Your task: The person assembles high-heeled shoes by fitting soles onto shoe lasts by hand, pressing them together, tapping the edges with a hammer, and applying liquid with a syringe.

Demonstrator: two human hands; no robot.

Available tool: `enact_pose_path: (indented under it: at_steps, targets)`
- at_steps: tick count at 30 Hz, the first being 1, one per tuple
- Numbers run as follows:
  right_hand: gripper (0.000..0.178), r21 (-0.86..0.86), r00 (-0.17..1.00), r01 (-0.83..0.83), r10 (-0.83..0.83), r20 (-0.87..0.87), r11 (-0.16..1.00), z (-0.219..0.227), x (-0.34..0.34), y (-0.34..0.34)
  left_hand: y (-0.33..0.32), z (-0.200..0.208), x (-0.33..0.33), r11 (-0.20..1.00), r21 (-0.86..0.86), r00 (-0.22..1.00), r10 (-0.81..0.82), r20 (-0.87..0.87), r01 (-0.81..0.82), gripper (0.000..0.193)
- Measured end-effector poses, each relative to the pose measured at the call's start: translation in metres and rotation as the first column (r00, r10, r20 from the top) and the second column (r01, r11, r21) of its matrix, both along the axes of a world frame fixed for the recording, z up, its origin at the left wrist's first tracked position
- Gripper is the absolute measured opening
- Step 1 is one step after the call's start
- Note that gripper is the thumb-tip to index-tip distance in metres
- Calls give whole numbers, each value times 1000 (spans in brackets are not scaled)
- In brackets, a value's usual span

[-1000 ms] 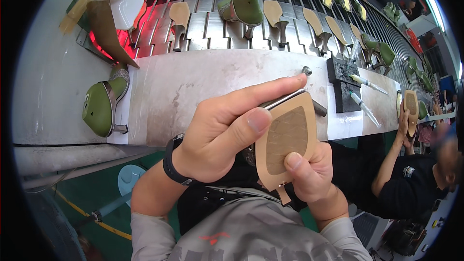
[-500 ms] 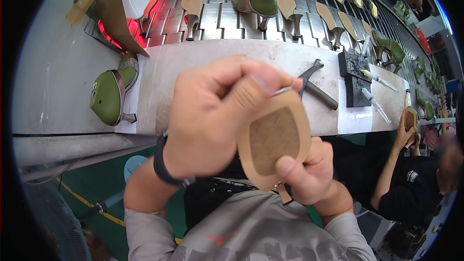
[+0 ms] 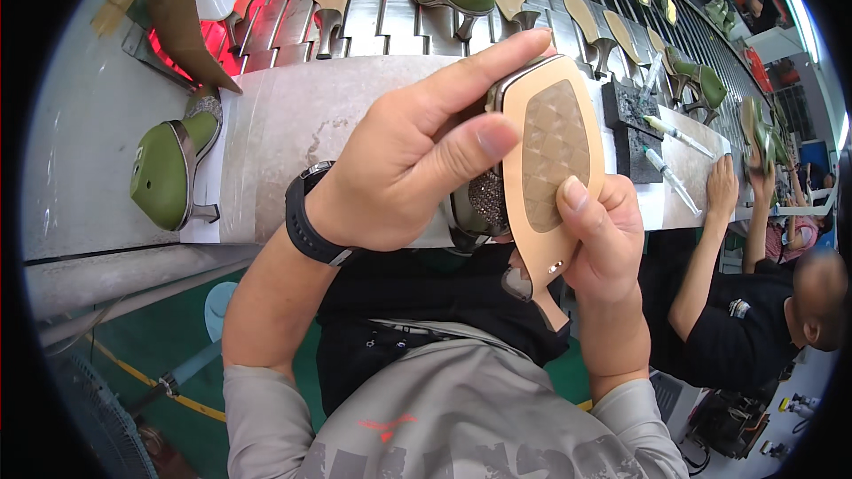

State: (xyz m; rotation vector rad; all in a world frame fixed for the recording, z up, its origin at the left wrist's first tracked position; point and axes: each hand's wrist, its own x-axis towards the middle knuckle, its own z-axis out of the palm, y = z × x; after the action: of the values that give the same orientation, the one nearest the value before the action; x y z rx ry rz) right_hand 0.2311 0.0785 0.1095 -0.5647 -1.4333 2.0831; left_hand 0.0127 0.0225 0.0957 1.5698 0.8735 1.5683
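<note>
Both hands hold a heeled shoe [image 3: 555, 160] with its tan sole turned toward me and its toe up. The sole has a textured patch in the middle, and glittery material shows along its left side. My left hand [image 3: 417, 142] is closed around the toe's left side, fingers stretched along the edge and thumb in front. My right hand [image 3: 605, 235] grips the narrow middle, thumb pressed on the sole. Below that grip, the heel end points down. On the bench [image 3: 275, 133], a green heeled shoe [image 3: 164, 173] lies at the left.
A conveyor [image 3: 373, 18] with tan soles and green shoes runs along the far side. A black block [image 3: 626, 129] and syringes [image 3: 670, 179] lie at the right. Another person [image 3: 732, 310] works to my right, with one hand [image 3: 723, 186] at the bench. A fan [image 3: 102, 408] stands lower left.
The shoe has risen and tipped so that its sole faces me more fully. My left thumb has shifted to its side edge. The hammer seen earlier is now hidden behind the shoe and hands.
</note>
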Motion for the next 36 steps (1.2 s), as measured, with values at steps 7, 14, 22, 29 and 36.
enact_pose_path:
  at_steps: [7,14,22,29,36]
  targets:
    - [37,-14,996,-86,85,-36,996,-13,6,-9,-18,11,5,985,-155,948,-25,316,77,67]
    - [35,592,995,-70,18,93,803,-10,-3,-45,-72,44,12,920,-345,963,241,118,-188,63]
    - [23,696,994,-109,79,75,710,-4,-25,-55,-99,37,14,840,-317,888,459,-19,-441,35]
    - [20,686,995,-98,70,68,721,-5,-29,-57,-98,40,12,822,-295,873,463,-153,-487,21]
    - [18,824,999,33,-23,-24,566,-10,-28,-63,-94,41,12,843,-311,897,431,-97,-439,22]
